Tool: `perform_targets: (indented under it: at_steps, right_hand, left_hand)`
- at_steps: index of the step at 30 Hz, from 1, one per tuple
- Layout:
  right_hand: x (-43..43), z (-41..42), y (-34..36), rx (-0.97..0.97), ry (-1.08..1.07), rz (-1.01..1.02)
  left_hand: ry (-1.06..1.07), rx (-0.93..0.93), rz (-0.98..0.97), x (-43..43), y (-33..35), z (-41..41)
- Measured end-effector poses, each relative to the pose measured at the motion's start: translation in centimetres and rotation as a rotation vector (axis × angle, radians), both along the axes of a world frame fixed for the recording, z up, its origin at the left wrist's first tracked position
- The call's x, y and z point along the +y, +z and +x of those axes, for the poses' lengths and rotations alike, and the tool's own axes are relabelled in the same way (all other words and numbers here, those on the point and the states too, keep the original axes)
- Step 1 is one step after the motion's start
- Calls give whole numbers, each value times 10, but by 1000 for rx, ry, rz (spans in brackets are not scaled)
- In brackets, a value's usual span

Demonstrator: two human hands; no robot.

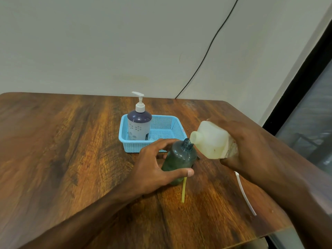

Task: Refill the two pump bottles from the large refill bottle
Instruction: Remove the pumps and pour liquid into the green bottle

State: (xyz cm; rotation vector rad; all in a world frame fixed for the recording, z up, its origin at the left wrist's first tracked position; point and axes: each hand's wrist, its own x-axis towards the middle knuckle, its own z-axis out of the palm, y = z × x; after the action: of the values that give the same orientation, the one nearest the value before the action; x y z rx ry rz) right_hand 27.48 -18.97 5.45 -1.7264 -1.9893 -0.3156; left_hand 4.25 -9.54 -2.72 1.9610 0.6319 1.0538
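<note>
This is the pouring step for the first bottle. The left hand (152, 168) grips the dark green bottle (179, 159). Its fingers (162, 143) curl round the far side and its thumb (187, 172) presses the near side, so the bottle sits right between them. The bottle has no pump on top and leans a little to the right. Its open neck pokes up just past the fingertips.

The right hand (251, 146) holds the big white refill bottle (212, 141), with fingers wrapped round its fat end. The bottle is tipped over sideways. Its mouth points left, away from those fingers, and touches or nearly touches the green bottle's neck. No soap can be seen running out; I cannot tell if any flows.

Next, I think the right hand needs to tip the big bottle a bit more, slowly, with the mouth kept right over the small neck. The left hand must hold tight so nothing slips or spills.

A yellow tube (183, 191) lies on the wooden table (71, 141) just below the left thumb. A white tube (245, 194) lies under the right wrist. Beyond the left fingertips, the purple pump bottle (139, 126) stands in a blue basket (124, 139), pump on, waiting its turn.
</note>
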Motion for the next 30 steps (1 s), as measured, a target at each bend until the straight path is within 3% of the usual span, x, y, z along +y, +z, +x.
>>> perform_targets:
  at_steps: [15, 30]
  right_hand:
    - [-1, -4, 4, -19, 45, 65]
    - [-1, -5, 7, -11, 3, -5]
  left_hand:
    - [11, -9, 0, -2, 1, 0]
    - [15, -15, -4, -3, 2, -2]
